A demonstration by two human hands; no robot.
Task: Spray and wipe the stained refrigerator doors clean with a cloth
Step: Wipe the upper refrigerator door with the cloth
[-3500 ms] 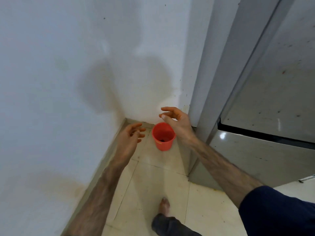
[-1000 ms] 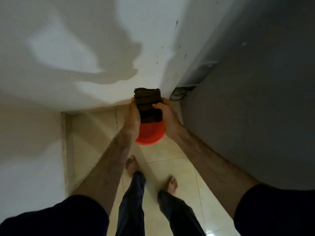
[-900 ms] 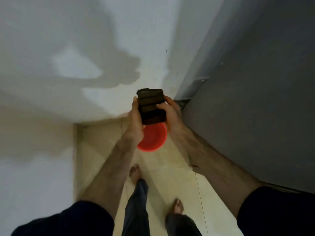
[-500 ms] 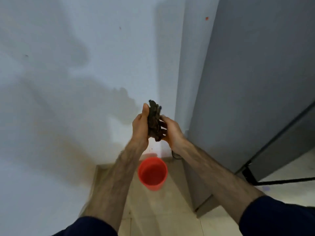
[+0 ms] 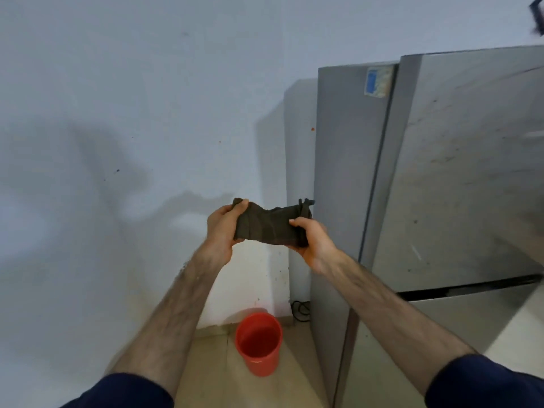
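Observation:
A dark brown cloth [image 5: 269,225] is stretched between my two hands at chest height in front of the wall. My left hand [image 5: 221,228] grips its left end and my right hand [image 5: 313,241] grips its right end. The grey refrigerator stands to the right; its upper door [image 5: 468,178] shows dark specks and smears, and its side panel [image 5: 341,160] faces me. The lower door [image 5: 459,316] sits below a dark gap. No spray bottle is in view.
A red bucket [image 5: 259,343] stands on the tiled floor [image 5: 212,378] in the corner below my hands. A black cable [image 5: 300,309] lies by the refrigerator's base. The white wall [image 5: 132,113] fills the left. A sticker [image 5: 378,82] is on the refrigerator's side.
I took the cloth out of the red bucket, stood up and lifted it. It was bunched between my hands half a second ago and now is pulled out sideways.

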